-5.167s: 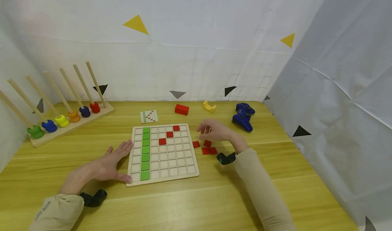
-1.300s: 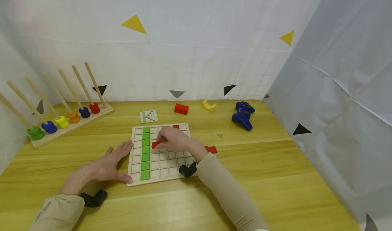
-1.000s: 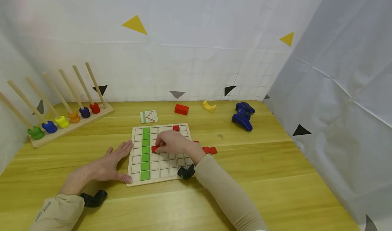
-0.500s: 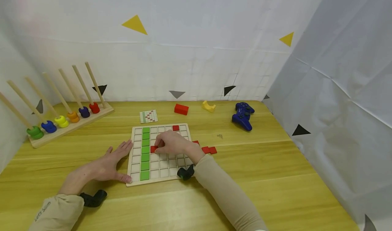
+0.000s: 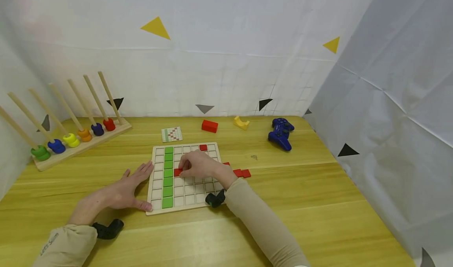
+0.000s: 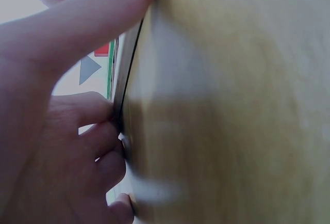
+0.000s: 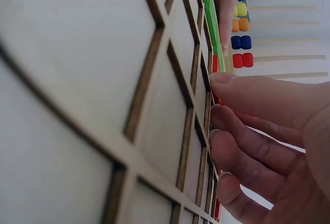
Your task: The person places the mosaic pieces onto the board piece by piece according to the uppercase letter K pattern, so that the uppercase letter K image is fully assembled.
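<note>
A wooden grid board (image 5: pixel 189 199) lies on the table, with a column of green square tiles (image 5: pixel 168 173) near its left side. My right hand (image 5: pixel 199 164) is over the board and pinches a red square tile (image 5: pixel 177 172) at a cell just right of the green column. In the right wrist view, thumb and fingertips (image 7: pixel 223 146) are down at the grid's surface. Another red tile (image 5: pixel 203 147) sits in the top row; part of the grid is hidden under the hand. My left hand (image 5: pixel 122 192) lies spread, thumb and fingertips against the board's left edge.
Loose red tiles (image 5: pixel 242 173) lie right of the board, partly behind the right wrist. Behind it are a small pattern card (image 5: pixel 172 134), a red block (image 5: pixel 210 126), a yellow arch (image 5: pixel 241 123) and a blue game controller (image 5: pixel 281 134). A peg stand (image 5: pixel 85 145) with coloured beads is at left.
My right hand has moved left from the loose tiles onto the board with one red tile, then slightly towards me. It has barely moved in the last half second. The left hand stays put.
</note>
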`<state>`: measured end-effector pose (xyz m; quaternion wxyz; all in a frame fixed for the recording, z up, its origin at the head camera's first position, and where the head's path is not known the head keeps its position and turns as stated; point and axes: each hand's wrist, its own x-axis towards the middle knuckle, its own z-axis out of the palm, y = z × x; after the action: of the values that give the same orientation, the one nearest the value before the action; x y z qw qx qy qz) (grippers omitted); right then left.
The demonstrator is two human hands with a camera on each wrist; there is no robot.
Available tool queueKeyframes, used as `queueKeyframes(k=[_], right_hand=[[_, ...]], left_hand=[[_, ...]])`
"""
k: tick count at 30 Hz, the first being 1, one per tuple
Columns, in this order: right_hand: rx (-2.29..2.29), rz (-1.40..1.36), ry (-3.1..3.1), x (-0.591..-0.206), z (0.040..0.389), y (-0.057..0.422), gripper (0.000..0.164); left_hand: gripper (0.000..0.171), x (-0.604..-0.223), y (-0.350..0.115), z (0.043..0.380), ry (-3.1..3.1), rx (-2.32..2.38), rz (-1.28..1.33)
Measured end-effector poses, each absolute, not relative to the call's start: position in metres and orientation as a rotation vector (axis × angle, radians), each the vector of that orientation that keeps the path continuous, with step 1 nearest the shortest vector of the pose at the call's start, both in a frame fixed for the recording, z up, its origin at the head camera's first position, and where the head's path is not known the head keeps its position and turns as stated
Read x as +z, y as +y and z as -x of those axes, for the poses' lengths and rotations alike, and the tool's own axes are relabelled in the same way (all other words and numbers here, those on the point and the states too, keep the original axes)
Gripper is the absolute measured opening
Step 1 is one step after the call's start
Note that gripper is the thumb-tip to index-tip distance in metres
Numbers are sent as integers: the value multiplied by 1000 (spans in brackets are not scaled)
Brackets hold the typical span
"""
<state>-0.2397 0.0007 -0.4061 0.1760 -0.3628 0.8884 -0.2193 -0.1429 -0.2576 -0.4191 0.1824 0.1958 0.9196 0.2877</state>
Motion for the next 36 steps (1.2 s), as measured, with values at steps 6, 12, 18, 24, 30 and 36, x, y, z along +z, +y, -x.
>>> queueKeyframes(k=[6,12,18,24,30,36], right_hand=[[-597,1048,2529,-406,239,1,18],[-593,1052,2530,-405,239,0,18],[-606,1074,2515,-403,239,2,22],[-725,1156,2490,-387,243,16,27],[-809,1153,2516,-375,255,50,28],[-857,1062,2506,-378,265,92,30]], left_hand=[[125,-418,-257,143,2595,818,-558],[125,-418,-258,142,2599,817,-554],[125,-418,-258,141,2600,812,-551],[126,-418,-258,142,2598,827,-556],[125,-419,-258,143,2605,812,-561],[125,-418,-257,142,2599,807,-557]])
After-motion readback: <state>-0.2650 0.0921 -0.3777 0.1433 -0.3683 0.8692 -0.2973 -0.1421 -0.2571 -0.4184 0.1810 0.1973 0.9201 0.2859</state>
